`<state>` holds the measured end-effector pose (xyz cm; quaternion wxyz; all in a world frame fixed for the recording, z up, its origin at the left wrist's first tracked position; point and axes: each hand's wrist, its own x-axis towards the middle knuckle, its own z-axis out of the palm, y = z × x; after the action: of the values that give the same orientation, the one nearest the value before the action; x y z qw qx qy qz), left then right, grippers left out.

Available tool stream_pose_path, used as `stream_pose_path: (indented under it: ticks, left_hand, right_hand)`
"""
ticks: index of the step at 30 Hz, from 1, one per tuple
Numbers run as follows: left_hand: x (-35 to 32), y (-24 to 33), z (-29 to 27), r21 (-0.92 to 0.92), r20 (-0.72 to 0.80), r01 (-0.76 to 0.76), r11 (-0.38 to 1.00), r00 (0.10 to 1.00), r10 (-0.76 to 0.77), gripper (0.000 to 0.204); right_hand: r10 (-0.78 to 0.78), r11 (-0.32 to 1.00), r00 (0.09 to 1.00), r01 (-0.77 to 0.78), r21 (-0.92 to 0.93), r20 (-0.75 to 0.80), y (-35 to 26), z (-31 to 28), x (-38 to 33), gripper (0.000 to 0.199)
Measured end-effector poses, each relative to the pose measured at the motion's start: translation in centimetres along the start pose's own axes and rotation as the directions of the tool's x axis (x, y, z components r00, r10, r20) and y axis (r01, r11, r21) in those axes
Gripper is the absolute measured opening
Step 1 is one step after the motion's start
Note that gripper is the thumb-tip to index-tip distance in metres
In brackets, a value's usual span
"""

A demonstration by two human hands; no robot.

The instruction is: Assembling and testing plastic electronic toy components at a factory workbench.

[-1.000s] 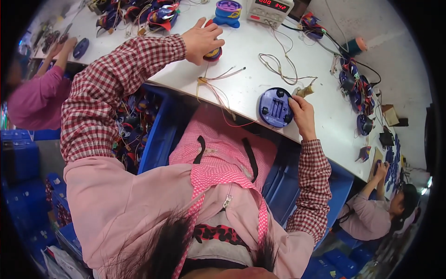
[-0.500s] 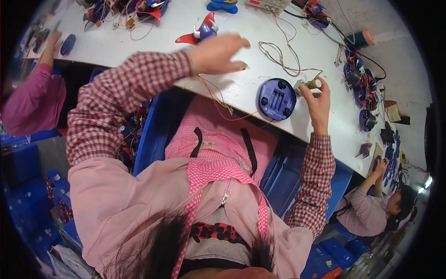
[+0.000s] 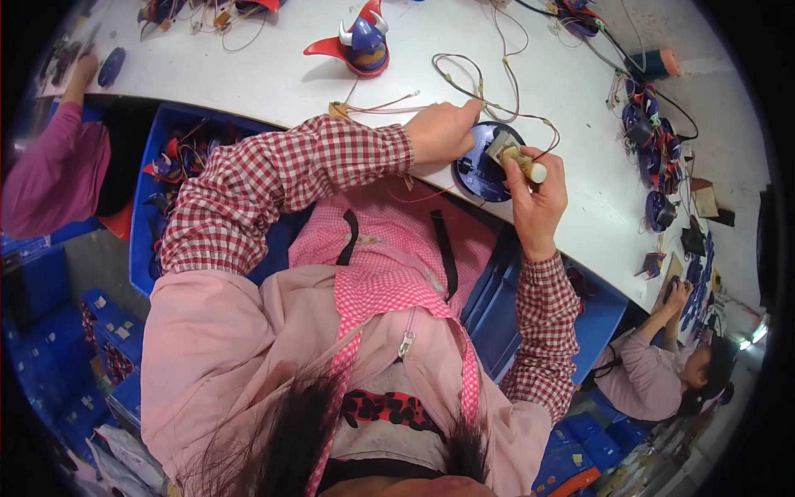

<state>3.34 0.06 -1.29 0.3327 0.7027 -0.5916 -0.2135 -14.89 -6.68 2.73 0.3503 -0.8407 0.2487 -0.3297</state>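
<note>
A round dark-blue plastic base (image 3: 470, 184) lies at the table's near edge, its underside with a battery compartment facing up. My left hand (image 3: 443, 134) has its fingers bent closed at the base's left rim, gripping it there; the fingertips are partly hidden. Between thumb and fingers of my right hand (image 3: 540, 199) is a small pale block with a whitish cylinder end (image 3: 509, 155), wired to a dark cable. It sits over the base and covers part of the compartment. Thin red wires (image 3: 389, 108) with a small tan piece lie by my left wrist.
A horned blue-and-red toy figure (image 3: 364, 45) stands farther back. Looped cables (image 3: 464, 70) cross the table behind the base. More wired toy parts (image 3: 650, 132) line the right side. A blue bin (image 3: 146, 178) holds parts below left. Two co-workers sit at the left and right.
My left hand has come down and right to the base, its fingers closing from spread. My right hand has carried the pale block left from beside the base to over it.
</note>
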Motion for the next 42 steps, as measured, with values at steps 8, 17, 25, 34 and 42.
stream_pose_path:
  ticks: [8,17,25,34,42]
  left_hand:
    - [-0.1,0.3,0.1,-0.089,-0.042,-0.017,0.996,0.999,0.013,0.029]
    - [-0.6,0.2,0.3,-0.175,-0.092,-0.001,0.985,0.996,-0.015,0.024]
    - [-0.4,-0.1,1.0,-0.15,-0.118,-0.001,0.989,0.993,-0.017,0.024]
    - [-0.6,0.1,0.6,-0.131,-0.075,0.045,0.99,0.996,-0.055,0.025]
    - [-8.7,-5.2,-10.2,0.162,-0.324,-0.177,0.971,0.92,0.222,0.034]
  right_hand:
    - [-0.263,0.93,0.965,0.259,-0.261,0.019,-0.5,1.5,-0.9,0.026]
    - [-0.156,0.96,0.981,0.178,-0.215,0.113,-1.0,1.2,-0.6,0.018]
    - [-0.066,0.98,0.986,0.093,-0.173,0.154,-1.1,1.2,0.8,0.018]
    - [-0.069,0.978,0.986,0.096,-0.183,0.15,-0.1,1.6,0.9,0.014]
    - [-0.142,0.958,0.965,0.078,-0.278,-0.219,-3.5,1.5,-3.0,0.026]
